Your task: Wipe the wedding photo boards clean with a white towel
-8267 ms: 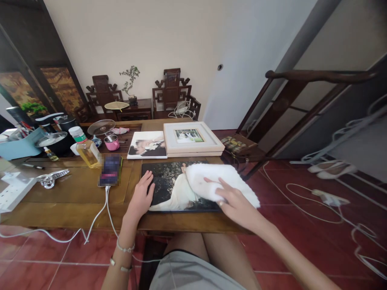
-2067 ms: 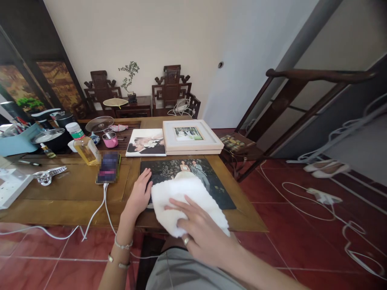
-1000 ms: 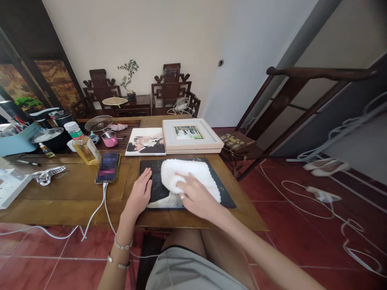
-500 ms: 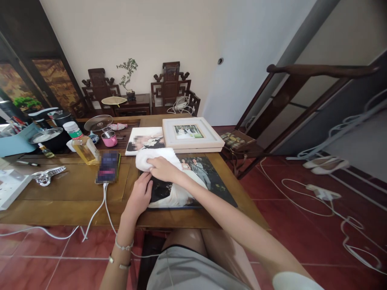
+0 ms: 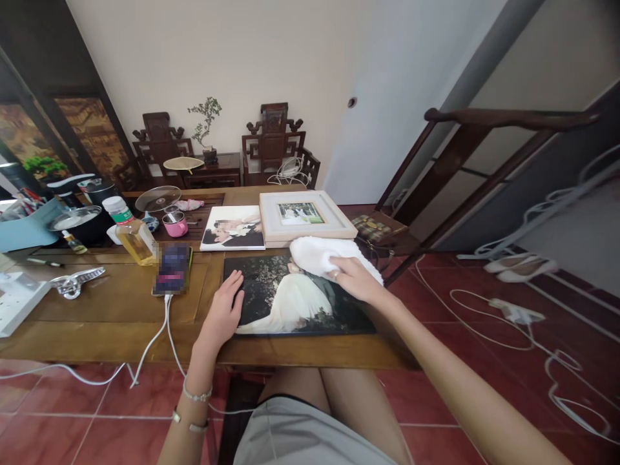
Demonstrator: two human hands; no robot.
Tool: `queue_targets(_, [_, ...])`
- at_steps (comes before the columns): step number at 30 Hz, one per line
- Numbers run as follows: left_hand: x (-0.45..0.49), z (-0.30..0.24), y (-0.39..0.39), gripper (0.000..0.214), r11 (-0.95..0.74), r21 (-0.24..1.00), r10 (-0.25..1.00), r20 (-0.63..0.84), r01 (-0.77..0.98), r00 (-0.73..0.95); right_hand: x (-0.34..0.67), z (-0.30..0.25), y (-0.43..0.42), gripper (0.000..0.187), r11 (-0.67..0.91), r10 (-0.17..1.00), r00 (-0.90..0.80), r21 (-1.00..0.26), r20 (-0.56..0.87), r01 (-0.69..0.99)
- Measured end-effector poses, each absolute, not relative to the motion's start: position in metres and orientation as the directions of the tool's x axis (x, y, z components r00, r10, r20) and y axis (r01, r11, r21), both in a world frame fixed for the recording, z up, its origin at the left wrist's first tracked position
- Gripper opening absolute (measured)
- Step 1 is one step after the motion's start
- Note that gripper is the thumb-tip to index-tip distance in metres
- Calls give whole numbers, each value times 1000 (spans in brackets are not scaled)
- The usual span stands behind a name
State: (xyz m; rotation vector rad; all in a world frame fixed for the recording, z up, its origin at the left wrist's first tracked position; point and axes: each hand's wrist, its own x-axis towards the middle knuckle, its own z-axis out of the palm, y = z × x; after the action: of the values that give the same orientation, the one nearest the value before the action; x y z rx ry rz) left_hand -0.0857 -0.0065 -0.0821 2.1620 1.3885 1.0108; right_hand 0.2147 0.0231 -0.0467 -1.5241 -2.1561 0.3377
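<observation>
A large dark photo print point(image 5: 285, 300) lies flat near the front edge of the wooden table point(image 5: 116, 310). My left hand point(image 5: 223, 312) rests flat on the print's left edge, fingers spread. My right hand point(image 5: 352, 279) presses a white towel point(image 5: 320, 254) onto the print's far right corner, fingers bent over the cloth.
Behind the print lie a smaller photo print point(image 5: 234, 227) and a white framed photo point(image 5: 304, 216). A phone point(image 5: 172, 268) on a white cable, an oil bottle point(image 5: 130, 232), a pink cup point(image 5: 175, 223) and pots stand to the left. Cables trail over the red tiled floor.
My right hand has swept the towel from the print's far left corner to its far right corner. My left hand has stayed on the left edge.
</observation>
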Motion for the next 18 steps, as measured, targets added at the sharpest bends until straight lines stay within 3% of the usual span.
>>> queue_targets(8, [-86,-83,-7,37,-447,647,892,378,618,248,224,-55,-45,13,311,950,-273,-495,149,811])
queue_targets(13, [-86,-84,-6,37,-453,643,888,386,618,249,236,-50,-108,19,341,927,-372,-520,47,783])
queue_targets(18, [-86,-84,-6,38,-448,637,891,376,627,255,248,-53,-115,26,283,951,-306,-526,44,802])
